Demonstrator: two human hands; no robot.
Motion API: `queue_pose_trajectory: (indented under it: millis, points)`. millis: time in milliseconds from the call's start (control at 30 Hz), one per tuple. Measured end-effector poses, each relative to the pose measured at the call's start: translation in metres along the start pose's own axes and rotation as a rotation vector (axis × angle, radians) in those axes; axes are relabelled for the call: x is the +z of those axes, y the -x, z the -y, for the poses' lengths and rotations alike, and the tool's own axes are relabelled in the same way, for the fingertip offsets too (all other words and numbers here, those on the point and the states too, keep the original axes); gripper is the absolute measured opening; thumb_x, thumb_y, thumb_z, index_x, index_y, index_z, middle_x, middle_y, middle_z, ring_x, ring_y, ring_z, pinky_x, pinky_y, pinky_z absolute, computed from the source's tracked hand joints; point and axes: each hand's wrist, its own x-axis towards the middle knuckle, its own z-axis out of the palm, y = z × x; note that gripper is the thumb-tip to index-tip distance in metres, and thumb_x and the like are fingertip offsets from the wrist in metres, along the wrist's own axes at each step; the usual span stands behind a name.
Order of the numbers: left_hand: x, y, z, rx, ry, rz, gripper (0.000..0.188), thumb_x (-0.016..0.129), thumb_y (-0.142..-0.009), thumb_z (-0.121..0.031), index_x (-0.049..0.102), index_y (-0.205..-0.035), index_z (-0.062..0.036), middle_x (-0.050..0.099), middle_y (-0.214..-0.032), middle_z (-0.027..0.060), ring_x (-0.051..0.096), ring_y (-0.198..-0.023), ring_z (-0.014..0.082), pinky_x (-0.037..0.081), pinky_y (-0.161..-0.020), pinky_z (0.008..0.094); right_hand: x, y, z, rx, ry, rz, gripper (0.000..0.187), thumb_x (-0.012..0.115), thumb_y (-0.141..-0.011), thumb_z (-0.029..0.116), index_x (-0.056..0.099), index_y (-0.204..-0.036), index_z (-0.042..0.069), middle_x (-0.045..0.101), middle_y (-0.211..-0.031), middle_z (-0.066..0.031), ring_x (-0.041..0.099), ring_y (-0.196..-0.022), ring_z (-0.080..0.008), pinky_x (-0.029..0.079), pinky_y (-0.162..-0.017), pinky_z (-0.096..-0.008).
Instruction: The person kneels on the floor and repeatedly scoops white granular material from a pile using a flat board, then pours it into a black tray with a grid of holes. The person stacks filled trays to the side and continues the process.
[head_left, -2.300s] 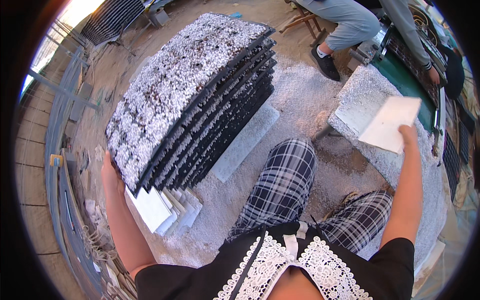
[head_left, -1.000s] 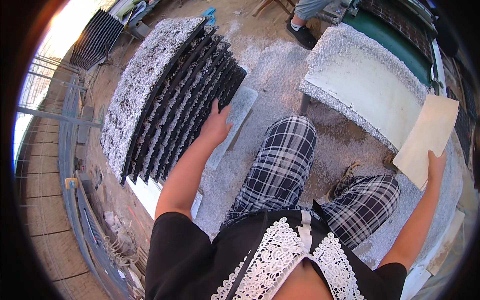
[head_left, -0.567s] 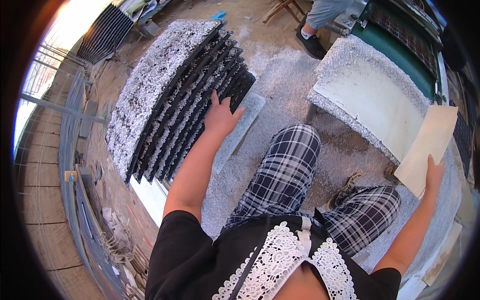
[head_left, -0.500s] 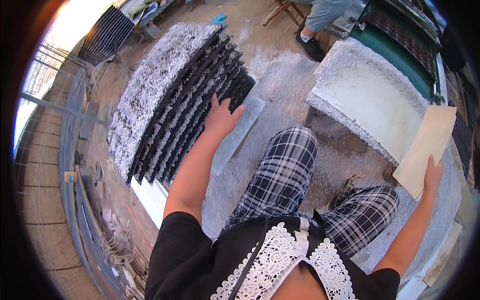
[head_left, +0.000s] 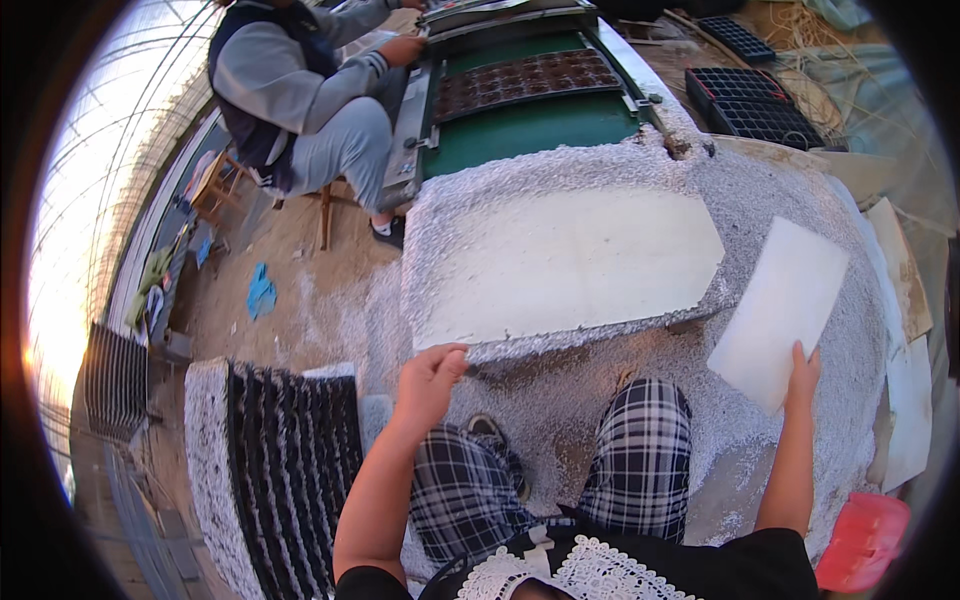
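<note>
My right hand (head_left: 803, 372) grips the lower edge of a flat white rectangular board (head_left: 782, 305), held tilted over the granule-strewn ground to the right. My left hand (head_left: 431, 385) is by the near left corner of a low table (head_left: 560, 255), its fingers curled together with nothing visible in them. White granules ring the pale bare middle of the tabletop. At the lower left stands a stack of black seedling trays (head_left: 290, 470), with white granules on the top and between the layers.
Beyond the table, a soil-filled cell tray (head_left: 530, 82) sits on a machine's green belt (head_left: 530, 130). A seated person (head_left: 300, 90) works at its left side. Black cell trays (head_left: 750, 105) lie at the far right; a red plastic piece (head_left: 862, 540) lies at the lower right.
My view has swung right toward the table and machine. My left hand has come away from the tray stack to the table's near corner. The right hand still holds the board.
</note>
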Motion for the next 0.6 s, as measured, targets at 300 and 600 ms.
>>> queue_pose_trajectory:
  millis: [300,600]
  points:
    - [0.057,-0.150,-0.012,-0.026,-0.063,0.203,0.018,0.047,-0.086,-0.018,0.055,-0.092,-0.0035,0.058,-0.082,0.0029,0.049,-0.061,0.0075,0.042,-0.056,0.0217,-0.077,0.108,-0.166,0.464,0.263,-0.510,0.061,0.055,-0.079,0.043,0.047,-0.109,-0.010,0.054,-0.104,-0.0195,0.055,-0.089,-0.0252,0.045,-0.077,-0.0329]
    - [0.094,-0.343,-0.026,-0.231,0.399,-0.017,0.018,0.046,-0.087,-0.020,0.049,-0.098,-0.0048,0.055,-0.089,0.0048,0.051,-0.070,0.0102,0.047,-0.059,0.0231,-0.003,0.074,-0.239,0.729,0.385,-0.749,0.077,0.057,-0.071,0.057,0.051,-0.100,-0.015,0.056,-0.099,-0.0213,0.057,-0.085,-0.0285,0.046,-0.076,-0.0367]
